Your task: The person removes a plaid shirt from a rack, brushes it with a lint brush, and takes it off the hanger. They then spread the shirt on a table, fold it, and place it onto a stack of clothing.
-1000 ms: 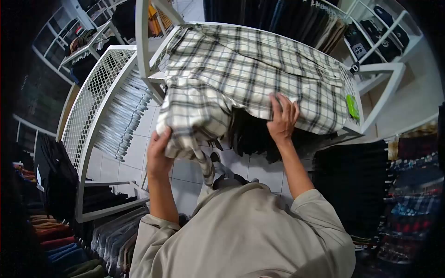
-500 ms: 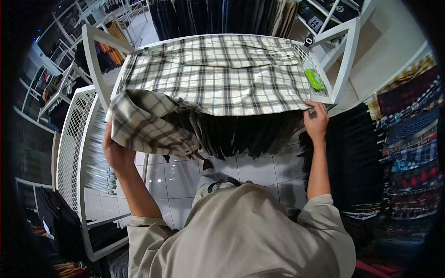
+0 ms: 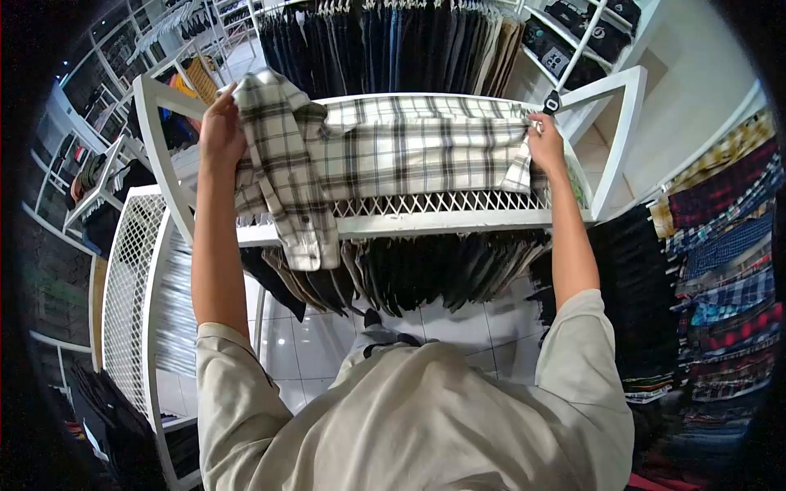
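A white, black and grey plaid shirt [image 3: 409, 151] lies folded lengthwise across the white mesh rack top [image 3: 442, 204]. My left hand [image 3: 223, 135] is closed on the shirt's upper left corner, raising it a little. From there a sleeve [image 3: 299, 221] drapes toward me, its cuff hanging over the rack's front rail. At the opposite end, my right hand [image 3: 547, 146] pinches the right edge of the shirt. A sliver of the green packet shows beside my right wrist, the rest being hidden.
Dark trousers [image 3: 426, 266] hang beneath the rack top, and more hang on a rail [image 3: 385, 49] behind it. White frame bars [image 3: 618, 147] rise at both ends. Plaid shirts [image 3: 729, 270] hang to the right. A white mesh stand [image 3: 135, 270] is at the left.
Both hands have moved away from me, folding the shirt's near side over toward the back. The mesh along the front is now uncovered, and a sleeve hangs over the front rail.
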Action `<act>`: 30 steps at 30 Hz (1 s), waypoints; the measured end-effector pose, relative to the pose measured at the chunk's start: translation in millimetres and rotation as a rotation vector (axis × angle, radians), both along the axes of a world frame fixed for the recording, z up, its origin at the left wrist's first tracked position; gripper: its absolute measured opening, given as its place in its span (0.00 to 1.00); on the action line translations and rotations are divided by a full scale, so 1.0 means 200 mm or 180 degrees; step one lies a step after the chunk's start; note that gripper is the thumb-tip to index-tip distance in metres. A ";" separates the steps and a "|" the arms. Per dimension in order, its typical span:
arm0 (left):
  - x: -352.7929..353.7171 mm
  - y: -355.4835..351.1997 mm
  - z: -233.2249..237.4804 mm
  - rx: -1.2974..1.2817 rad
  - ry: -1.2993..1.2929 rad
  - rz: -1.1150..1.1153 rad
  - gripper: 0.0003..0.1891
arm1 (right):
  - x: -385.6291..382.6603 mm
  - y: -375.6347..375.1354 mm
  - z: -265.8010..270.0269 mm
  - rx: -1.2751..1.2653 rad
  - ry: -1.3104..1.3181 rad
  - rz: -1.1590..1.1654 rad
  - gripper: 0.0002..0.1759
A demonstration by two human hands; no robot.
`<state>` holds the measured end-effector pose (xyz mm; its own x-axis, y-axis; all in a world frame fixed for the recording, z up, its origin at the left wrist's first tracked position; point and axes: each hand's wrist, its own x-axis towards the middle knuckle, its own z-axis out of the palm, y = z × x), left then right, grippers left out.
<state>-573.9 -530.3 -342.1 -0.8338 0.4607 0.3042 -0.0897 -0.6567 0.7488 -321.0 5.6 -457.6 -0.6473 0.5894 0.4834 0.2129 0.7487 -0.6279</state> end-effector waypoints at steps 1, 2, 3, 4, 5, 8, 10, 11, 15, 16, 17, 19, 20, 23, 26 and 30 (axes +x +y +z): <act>-0.04 0.04 0.00 -0.0036 -0.0090 -0.0155 0.22 | -0.05 0.02 -0.01 0.0090 -0.0066 -0.0003 0.15; -0.07 0.08 -0.03 -0.0750 -0.0156 0.0315 0.26 | -0.09 0.04 -0.03 -0.0107 -0.0317 -0.0093 0.17; -0.05 0.15 -0.02 -0.1471 -0.0214 0.0775 0.30 | -0.09 0.01 -0.03 -0.0121 -0.0338 -0.0134 0.17; -0.14 0.17 -0.09 -0.1909 -0.0229 0.0331 0.40 | -0.06 -0.06 -0.02 0.0077 -0.0156 -0.0258 0.18; -0.19 0.12 -0.18 -0.3835 0.0496 0.1174 0.44 | -0.02 -0.10 -0.01 0.0296 0.0043 -0.0391 0.20; 0.35 0.24 -0.15 -0.4080 0.1978 0.2470 0.40 | 0.22 -0.27 -0.03 0.0255 0.0590 -0.0479 0.23; 0.60 0.35 -0.27 -0.3417 0.1757 0.2112 0.31 | 0.38 -0.44 -0.02 -0.0203 0.0271 -0.0741 0.23; 0.78 0.43 -0.27 -0.3479 0.1657 0.1659 0.28 | 0.43 -0.49 -0.05 -0.0386 0.0187 -0.0743 0.23; 1.06 0.84 -0.43 -0.3306 0.2759 0.0645 0.20 | 0.46 -0.59 -0.12 -0.0098 -0.0071 -0.0813 0.24; 1.08 0.94 -0.50 -0.3262 0.3105 0.0671 0.21 | 0.45 -0.58 -0.14 -0.0123 -0.0075 -0.0834 0.20; 1.09 1.01 -0.55 -0.3519 0.3312 0.0600 0.26 | 0.44 -0.57 -0.15 -0.0147 -0.0070 -0.0838 0.20; 1.12 1.13 -0.61 -0.3899 0.3728 0.0744 0.30 | 0.44 -0.51 -0.12 -0.0610 -0.0768 -0.0517 0.15; 1.13 1.16 -0.64 -0.4086 0.3752 0.0790 0.33 | 0.44 -0.49 -0.09 -0.0714 -0.0649 -0.0222 0.10; 1.10 1.20 -0.73 -0.4354 0.3403 0.0801 0.35 | 0.50 -0.26 -0.12 -0.0198 -0.0385 -0.0230 0.07; 1.13 1.20 -0.74 -0.4455 0.3411 0.0886 0.36 | 0.59 -0.08 -0.07 0.0238 -0.0361 -0.0914 0.09; 1.21 1.29 -0.72 -0.4775 0.3323 0.1044 0.34 | 0.62 0.01 -0.08 0.0731 -0.0060 -0.0770 0.15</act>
